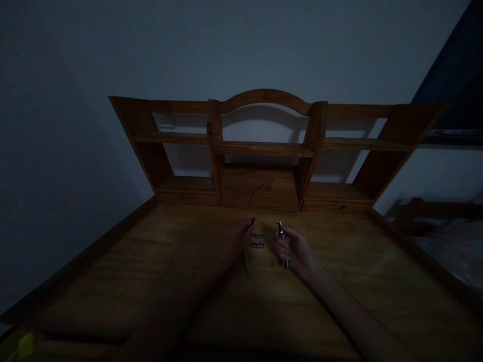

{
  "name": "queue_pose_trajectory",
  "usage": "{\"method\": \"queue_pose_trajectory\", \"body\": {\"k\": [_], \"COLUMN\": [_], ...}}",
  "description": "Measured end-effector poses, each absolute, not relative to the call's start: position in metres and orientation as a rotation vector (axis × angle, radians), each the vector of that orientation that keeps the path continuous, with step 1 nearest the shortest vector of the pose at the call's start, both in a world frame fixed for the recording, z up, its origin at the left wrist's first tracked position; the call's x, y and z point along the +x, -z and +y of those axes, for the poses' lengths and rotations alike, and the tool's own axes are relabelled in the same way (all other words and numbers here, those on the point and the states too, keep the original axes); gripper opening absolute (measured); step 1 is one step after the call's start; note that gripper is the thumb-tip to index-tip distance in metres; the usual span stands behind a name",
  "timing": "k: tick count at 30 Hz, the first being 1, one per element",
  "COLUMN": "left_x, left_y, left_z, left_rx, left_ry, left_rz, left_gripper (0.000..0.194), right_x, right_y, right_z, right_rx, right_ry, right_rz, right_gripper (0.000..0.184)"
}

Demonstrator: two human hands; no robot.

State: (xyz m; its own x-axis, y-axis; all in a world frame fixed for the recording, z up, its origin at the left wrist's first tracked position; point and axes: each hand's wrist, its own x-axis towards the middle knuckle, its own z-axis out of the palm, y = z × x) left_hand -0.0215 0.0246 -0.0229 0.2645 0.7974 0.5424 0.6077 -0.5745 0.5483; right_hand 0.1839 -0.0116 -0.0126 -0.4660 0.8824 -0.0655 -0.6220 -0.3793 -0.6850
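Note:
In the dim light, my left hand (243,236) is closed, with a small dark piece (252,220) sticking out at its fingertips. What kind of piece it is I cannot make out. A thin pale strip (246,262) runs down from below that hand. My right hand (290,247) is wrapped round a slim dark-handled tool (282,234) with a shiny, bent metal tip pointing away from me. Between the hands, two short dark strips with several pale spots lie on the wooden desk (264,296): a farther strip (257,236) and a nearer strip (257,246).
A wooden shelf unit (264,148) with open compartments and low drawers stands along the back of the desk, against the wall (241,45). A thin curved cord (260,188) shows at its middle compartment. Something yellow (26,345) is at the near left corner.

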Motion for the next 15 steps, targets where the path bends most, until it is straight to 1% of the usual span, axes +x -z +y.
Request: {"method": "queue_pose_trajectory", "body": {"k": [4,8,12,15], "left_x": [-0.026,-0.028,-0.030,-0.033], "left_y": [0.029,0.030,0.029,0.025], "left_z": [0.030,0.032,0.035,0.041], "left_rx": [2.138,2.057,2.080,2.189], "left_ry": [-1.226,-1.101,-0.962,-0.947], "left_rz": [1.431,1.492,1.599,1.583], "left_gripper": [0.030,0.033,0.030,0.027], "right_x": [0.191,0.196,0.207,0.221], "right_y": [0.021,0.022,0.020,0.020], "right_z": [-0.005,0.000,0.009,0.017], "right_rx": [-0.536,-0.478,-0.481,-0.499], "right_ry": [-1.930,-1.907,-1.876,-1.816], "right_rz": [-0.643,-0.642,-0.672,-0.680], "right_gripper": [0.019,0.017,0.015,0.012]}}
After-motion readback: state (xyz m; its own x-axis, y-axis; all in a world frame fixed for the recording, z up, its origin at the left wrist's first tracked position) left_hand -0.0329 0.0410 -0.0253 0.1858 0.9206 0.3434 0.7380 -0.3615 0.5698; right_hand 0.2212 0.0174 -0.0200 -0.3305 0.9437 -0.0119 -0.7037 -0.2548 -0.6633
